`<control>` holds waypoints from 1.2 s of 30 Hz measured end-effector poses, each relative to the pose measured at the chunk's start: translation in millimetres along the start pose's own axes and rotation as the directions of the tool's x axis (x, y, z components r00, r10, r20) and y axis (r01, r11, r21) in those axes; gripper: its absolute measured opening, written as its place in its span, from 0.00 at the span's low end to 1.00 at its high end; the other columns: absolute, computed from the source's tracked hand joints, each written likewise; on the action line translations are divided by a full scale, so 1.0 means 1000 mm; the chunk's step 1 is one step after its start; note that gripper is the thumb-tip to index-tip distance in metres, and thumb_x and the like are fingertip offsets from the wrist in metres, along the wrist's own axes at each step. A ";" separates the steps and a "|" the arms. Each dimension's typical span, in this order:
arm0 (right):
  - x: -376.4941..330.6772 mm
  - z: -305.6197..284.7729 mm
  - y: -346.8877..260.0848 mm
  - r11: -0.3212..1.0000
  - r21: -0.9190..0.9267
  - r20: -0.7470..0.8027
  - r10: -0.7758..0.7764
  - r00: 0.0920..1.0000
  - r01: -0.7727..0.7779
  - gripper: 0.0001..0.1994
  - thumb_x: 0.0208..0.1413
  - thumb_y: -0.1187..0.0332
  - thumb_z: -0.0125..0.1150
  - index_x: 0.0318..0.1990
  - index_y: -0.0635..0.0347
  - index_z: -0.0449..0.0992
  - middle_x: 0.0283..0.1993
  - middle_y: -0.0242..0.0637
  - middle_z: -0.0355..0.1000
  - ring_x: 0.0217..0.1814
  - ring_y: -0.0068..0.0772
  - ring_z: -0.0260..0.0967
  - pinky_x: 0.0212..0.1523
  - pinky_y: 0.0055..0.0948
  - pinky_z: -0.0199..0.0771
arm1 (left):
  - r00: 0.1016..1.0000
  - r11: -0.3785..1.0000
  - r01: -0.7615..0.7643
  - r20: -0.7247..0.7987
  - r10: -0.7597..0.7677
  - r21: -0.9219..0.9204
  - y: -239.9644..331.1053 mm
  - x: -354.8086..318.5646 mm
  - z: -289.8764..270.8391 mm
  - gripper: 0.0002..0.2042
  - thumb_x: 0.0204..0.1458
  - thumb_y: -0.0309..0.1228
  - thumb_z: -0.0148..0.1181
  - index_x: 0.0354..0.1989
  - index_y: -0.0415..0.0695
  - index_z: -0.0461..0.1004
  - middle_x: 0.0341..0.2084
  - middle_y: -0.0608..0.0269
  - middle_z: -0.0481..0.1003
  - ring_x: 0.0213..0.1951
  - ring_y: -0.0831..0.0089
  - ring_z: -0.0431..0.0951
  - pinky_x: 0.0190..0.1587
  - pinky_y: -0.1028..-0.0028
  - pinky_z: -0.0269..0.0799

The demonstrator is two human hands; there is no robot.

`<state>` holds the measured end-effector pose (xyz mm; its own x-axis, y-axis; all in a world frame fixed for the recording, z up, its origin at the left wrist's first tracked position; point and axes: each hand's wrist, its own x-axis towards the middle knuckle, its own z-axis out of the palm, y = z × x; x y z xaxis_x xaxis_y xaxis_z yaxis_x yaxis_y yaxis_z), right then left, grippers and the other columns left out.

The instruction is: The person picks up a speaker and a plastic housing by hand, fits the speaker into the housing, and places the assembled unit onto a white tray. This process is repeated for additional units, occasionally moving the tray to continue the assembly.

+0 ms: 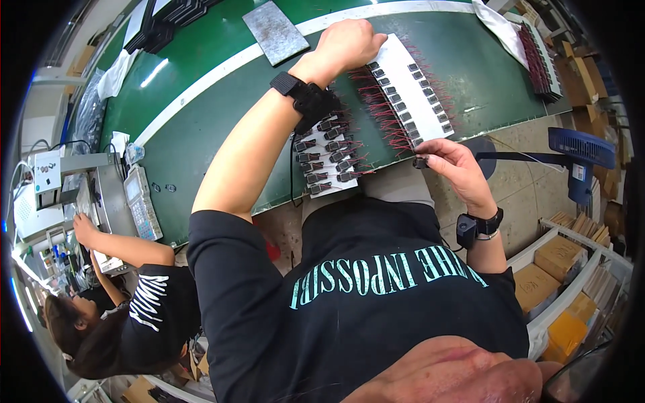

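Observation:
A long white board [411, 94] lies on the green table, with small black rectangular parts [396, 98] in rows along both long edges. Thin red wires [386, 114] fan out from them. At the board's far end is my left hand [349, 44], its fingers curled closed by the corner; what they grip, if anything, is hidden. Close to the board's near end, my right hand [460, 171] pinches a small black part [420, 162] between thumb and fingers. Left of this board, a second white board [329, 189] carries similar black parts with red wires, partly behind my left forearm.
A grey metal plate [275, 32] lies at the far side. Stacked wired boards [537, 64] stand at the far right, near a blue fan [581, 148]. On the left, a co-worker [134, 316] sits by a keypad device [142, 201]. Cartons [534, 285] fill a rack at right.

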<state>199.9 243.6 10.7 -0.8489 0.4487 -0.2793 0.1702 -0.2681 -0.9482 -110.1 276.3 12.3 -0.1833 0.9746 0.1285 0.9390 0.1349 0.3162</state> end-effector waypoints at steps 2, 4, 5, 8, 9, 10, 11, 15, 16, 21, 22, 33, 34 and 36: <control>0.001 -0.004 0.007 0.998 0.052 -0.009 -0.022 1.000 0.023 0.13 0.62 0.72 0.59 0.51 0.68 0.76 0.47 0.34 0.76 0.49 0.20 0.72 0.54 0.21 0.69 | 0.999 0.999 0.019 -0.035 -0.018 0.036 0.004 -0.003 -0.005 0.20 0.61 0.43 0.54 0.34 0.39 0.84 0.30 0.47 0.81 0.37 0.48 0.81 0.45 0.54 0.77; 0.003 -0.005 0.012 0.996 0.085 0.010 -0.024 1.000 0.023 0.13 0.62 0.72 0.58 0.52 0.68 0.76 0.48 0.34 0.76 0.49 0.19 0.72 0.54 0.21 0.69 | 0.990 0.950 0.138 0.031 -0.135 -0.279 0.014 -0.002 -0.030 0.14 0.58 0.37 0.60 0.39 0.38 0.82 0.30 0.52 0.81 0.31 0.57 0.81 0.38 0.62 0.78; 0.001 -0.003 0.011 0.997 0.047 -0.007 -0.053 0.999 0.053 0.13 0.63 0.72 0.58 0.52 0.68 0.76 0.48 0.35 0.75 0.47 0.20 0.72 0.52 0.22 0.70 | 0.978 0.880 0.210 0.078 -0.195 -0.426 0.018 -0.007 -0.039 0.12 0.57 0.34 0.63 0.42 0.38 0.81 0.30 0.54 0.82 0.28 0.62 0.81 0.35 0.66 0.79; -0.005 -0.002 0.010 0.994 -0.023 0.012 -0.109 0.994 0.109 0.13 0.64 0.71 0.56 0.53 0.68 0.75 0.47 0.35 0.73 0.44 0.21 0.71 0.48 0.24 0.71 | 0.978 0.644 0.210 0.171 -0.123 -0.736 0.005 -0.009 -0.050 0.12 0.57 0.33 0.63 0.41 0.37 0.81 0.28 0.60 0.80 0.26 0.69 0.79 0.32 0.70 0.78; -0.015 -0.010 0.009 0.983 0.130 0.101 -0.144 0.984 0.131 0.13 0.65 0.71 0.55 0.53 0.68 0.74 0.45 0.35 0.70 0.42 0.23 0.70 0.44 0.26 0.71 | 0.982 0.481 0.185 0.180 -0.056 -0.857 -0.003 -0.010 -0.056 0.11 0.57 0.33 0.63 0.41 0.36 0.81 0.27 0.62 0.80 0.25 0.73 0.78 0.31 0.72 0.77; -0.022 -0.013 0.007 0.951 0.281 0.180 -0.187 0.966 0.132 0.13 0.66 0.70 0.54 0.53 0.68 0.74 0.43 0.35 0.68 0.39 0.24 0.69 0.40 0.28 0.71 | 0.981 0.480 0.196 0.177 -0.084 -0.855 -0.017 -0.016 -0.064 0.11 0.57 0.33 0.63 0.41 0.36 0.81 0.27 0.62 0.80 0.25 0.73 0.78 0.31 0.72 0.77; -0.028 -0.014 0.002 0.948 0.293 0.199 -0.188 0.962 0.125 0.13 0.66 0.70 0.54 0.53 0.68 0.74 0.43 0.35 0.68 0.39 0.24 0.69 0.40 0.28 0.71 | 0.968 0.485 0.249 0.230 -0.099 -0.838 -0.030 -0.023 -0.080 0.12 0.57 0.34 0.64 0.41 0.37 0.81 0.27 0.64 0.79 0.26 0.75 0.78 0.31 0.74 0.77; -0.036 -0.011 -0.018 0.881 0.456 0.189 -0.231 0.954 0.123 0.15 0.66 0.72 0.52 0.56 0.70 0.71 0.40 0.37 0.69 0.35 0.28 0.69 0.39 0.30 0.71 | 0.914 0.490 0.401 0.377 -0.152 -0.774 -0.072 -0.075 -0.114 0.11 0.57 0.35 0.65 0.41 0.39 0.82 0.27 0.69 0.79 0.27 0.80 0.77 0.31 0.79 0.75; -0.036 -0.008 -0.019 0.903 0.422 0.177 -0.168 0.970 0.079 0.15 0.66 0.70 0.52 0.56 0.69 0.71 0.40 0.36 0.68 0.36 0.27 0.67 0.39 0.29 0.70 | 0.889 0.491 0.451 0.427 -0.168 -0.746 -0.079 -0.081 -0.105 0.11 0.58 0.35 0.65 0.41 0.40 0.82 0.27 0.69 0.79 0.28 0.80 0.77 0.31 0.79 0.74; -0.012 0.021 -0.018 0.954 0.298 0.162 -0.084 0.983 0.032 0.17 0.67 0.67 0.52 0.58 0.68 0.69 0.43 0.34 0.64 0.40 0.24 0.63 0.43 0.27 0.66 | 0.815 0.474 0.554 0.562 -0.142 -0.684 -0.104 -0.113 -0.068 0.11 0.57 0.35 0.65 0.42 0.42 0.83 0.28 0.70 0.79 0.27 0.81 0.77 0.30 0.80 0.73; -0.006 0.027 -0.018 0.964 0.261 0.160 -0.098 0.982 0.054 0.17 0.67 0.67 0.52 0.59 0.67 0.69 0.43 0.33 0.64 0.41 0.23 0.63 0.45 0.27 0.65 | 0.883 0.546 0.432 0.460 -0.093 -0.718 -0.104 -0.118 -0.064 0.11 0.57 0.35 0.65 0.41 0.41 0.83 0.28 0.70 0.79 0.28 0.81 0.77 0.30 0.80 0.73; 0.029 0.078 -0.024 0.965 0.248 0.024 -0.095 0.995 0.086 0.19 0.67 0.69 0.52 0.63 0.66 0.65 0.46 0.31 0.67 0.45 0.22 0.64 0.52 0.24 0.64 | 0.989 0.993 0.077 -0.134 -0.065 0.089 -0.064 -0.141 -0.066 0.13 0.55 0.36 0.66 0.42 0.40 0.83 0.34 0.59 0.83 0.38 0.61 0.81 0.44 0.68 0.75; 0.033 0.082 -0.021 0.941 0.316 -0.019 -0.117 0.993 0.117 0.19 0.67 0.70 0.52 0.62 0.66 0.66 0.47 0.31 0.68 0.45 0.21 0.64 0.52 0.24 0.64 | 0.980 0.996 0.046 -0.192 -0.059 -0.073 -0.053 -0.147 -0.069 0.14 0.57 0.40 0.63 0.38 0.40 0.83 0.31 0.54 0.82 0.36 0.57 0.82 0.42 0.64 0.77; 0.046 0.087 -0.015 0.919 0.353 -0.078 -0.160 0.984 0.177 0.17 0.67 0.70 0.53 0.61 0.65 0.67 0.48 0.31 0.69 0.46 0.21 0.65 0.53 0.24 0.66 | 0.990 0.900 0.092 -0.059 -0.129 -0.426 -0.019 -0.167 -0.082 0.16 0.56 0.44 0.62 0.35 0.41 0.84 0.28 0.51 0.81 0.33 0.57 0.83 0.39 0.64 0.78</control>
<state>114.9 194.6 25.7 -0.8237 0.5507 -0.1349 -0.1708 -0.4679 -0.8671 -121.7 96.6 62.2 -0.3196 0.9369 0.1417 0.7044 0.1349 0.6969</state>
